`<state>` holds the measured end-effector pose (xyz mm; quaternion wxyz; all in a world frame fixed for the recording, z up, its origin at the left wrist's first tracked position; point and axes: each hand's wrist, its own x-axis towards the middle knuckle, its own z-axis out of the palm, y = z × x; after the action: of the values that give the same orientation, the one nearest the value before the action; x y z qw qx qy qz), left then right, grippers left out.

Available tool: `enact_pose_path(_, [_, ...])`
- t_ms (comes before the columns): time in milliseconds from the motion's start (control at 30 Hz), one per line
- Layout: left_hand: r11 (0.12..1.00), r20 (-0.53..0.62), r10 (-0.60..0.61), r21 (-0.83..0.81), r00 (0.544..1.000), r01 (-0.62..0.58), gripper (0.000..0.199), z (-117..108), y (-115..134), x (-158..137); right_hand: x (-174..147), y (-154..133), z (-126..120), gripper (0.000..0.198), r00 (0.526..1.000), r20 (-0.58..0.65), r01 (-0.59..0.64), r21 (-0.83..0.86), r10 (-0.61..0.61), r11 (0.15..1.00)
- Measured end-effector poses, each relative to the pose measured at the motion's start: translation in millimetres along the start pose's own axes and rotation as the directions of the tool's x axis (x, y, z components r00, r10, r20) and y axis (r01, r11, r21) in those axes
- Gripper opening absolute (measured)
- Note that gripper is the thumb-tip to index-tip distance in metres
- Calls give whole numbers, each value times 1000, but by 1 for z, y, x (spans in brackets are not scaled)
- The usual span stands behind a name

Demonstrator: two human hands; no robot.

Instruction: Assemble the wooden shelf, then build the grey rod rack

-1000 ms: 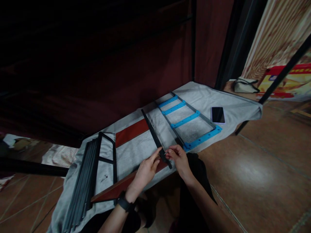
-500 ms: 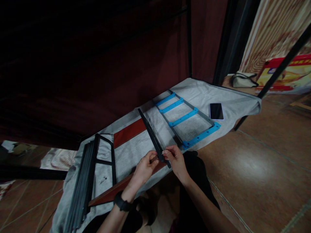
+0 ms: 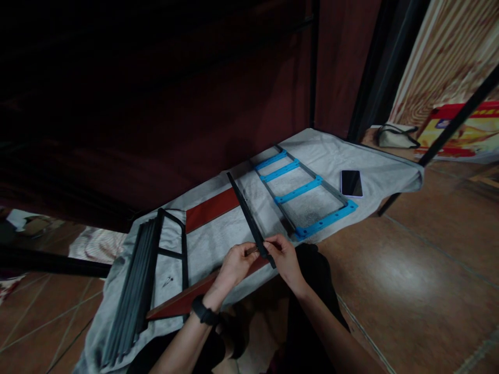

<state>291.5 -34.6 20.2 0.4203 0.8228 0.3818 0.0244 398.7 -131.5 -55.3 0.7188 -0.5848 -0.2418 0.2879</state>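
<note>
A long black metal bar [image 3: 246, 213] slants across the cloth, its near end between my two hands. My left hand [image 3: 237, 264], with a dark band at the wrist, is closed at the bar's left side; its fingertips pinch where the bar meets a red-brown board [image 3: 183, 298]. From the right, my right hand [image 3: 284, 259] is closed too, thumb and fingers pressed on the bar's near end. Whether a small fastener sits in those fingers is hidden. A second red-brown board [image 3: 212, 209] lies farther back, reaching to the bar.
Grey cloth [image 3: 210, 254] covers the table. On it lie a bundle of dark tubes [image 3: 130, 291], a black frame [image 3: 183, 254], small metal parts [image 3: 167, 281], a blue-and-grey rack [image 3: 298, 195] and a phone [image 3: 351, 183]. A black post [image 3: 460, 117] rises at the right.
The view has shifted slightly. A small shiny piece seen at my right fingertips before is now out of sight, and those fingers press closer on the bar.
</note>
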Motion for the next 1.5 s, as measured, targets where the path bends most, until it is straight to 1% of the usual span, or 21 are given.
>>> enact_pose_path(100, [998,-10,29,55,1000,-29,25,-2,3,-1,3,-2,-4,21,998,43,53,-119,-48,992])
enact_pose_path(233, [980,5,84,180,996,-83,27,-3,8,-3,6,-1,-6,22,994,86,91,-215,-74,972])
enact_pose_path(300, [963,0,61,265,998,-59,27,-2,9,-4,5,1,-4,24,989,102,132,-257,-109,957])
enact_pose_path(367, [932,-33,18,362,999,-4,27,0,10,-4,4,3,0,29,984,105,167,-296,-142,941])
enact_pose_path(433, [900,-65,-13,434,998,40,28,2,11,-3,3,4,2,36,984,98,175,-332,-150,927])
enact_pose_path(500, [883,-66,-19,467,998,48,28,2,11,-3,1,3,3,39,984,99,176,-372,-150,911])
enact_pose_path(600, [882,-46,-11,471,999,32,28,0,12,-5,0,-1,-1,41,985,105,165,-396,-134,903])
enact_pose_path(700, [882,-44,-5,470,999,25,29,-1,13,-7,-1,-5,-8,36,986,125,140,-312,-106,940])
enact_pose_path(767, [886,-47,5,464,999,18,28,0,12,-8,1,-7,-10,31,977,168,172,-268,-130,948])
enact_pose_path(800, [888,-49,9,459,999,15,27,1,12,-8,3,-7,-10,29,971,189,193,-272,-144,943])
enact_pose_path(900, [892,-68,11,451,998,20,23,5,9,-8,8,-9,-9,34,966,213,216,-373,-144,902])
enact_pose_path(967, [891,-88,19,453,996,23,22,7,7,-8,10,-12,-8,39,965,222,232,-468,-140,853])
enact_pose_path(1033, [892,-98,30,452,995,17,22,7,6,-8,9,-15,-8,39,960,239,251,-512,-144,822])
enact_pose_path(1067, [893,-96,35,449,995,12,23,7,5,-8,8,-15,-9,38,960,242,249,-498,-142,831])
enact_pose_path(1167, [896,-81,51,444,995,-10,24,7,3,-7,6,-13,-12,36,963,232,219,-375,-138,901])
enact_pose_path(1233, [891,-84,54,453,995,-10,25,8,2,-6,7,-10,-12,34,961,234,220,-338,-145,915])
enact_pose_path(1300, [882,-96,48,471,994,3,25,10,0,-5,9,-8,-12,33,958,252,230,-389,-137,892])
enact_pose_path(1400, [872,-99,43,489,994,11,25,11,-2,-4,13,-9,-10,35,961,259,218,-509,-94,833])
enact_pose_path(1433, [872,-92,47,490,995,4,25,10,-2,-4,14,-9,-10,36,964,252,205,-520,-81,829])
enact_pose_path(1500, [875,-83,59,485,995,-11,25,9,-1,-5,15,-9,-10,36,972,223,174,-464,-76,869])
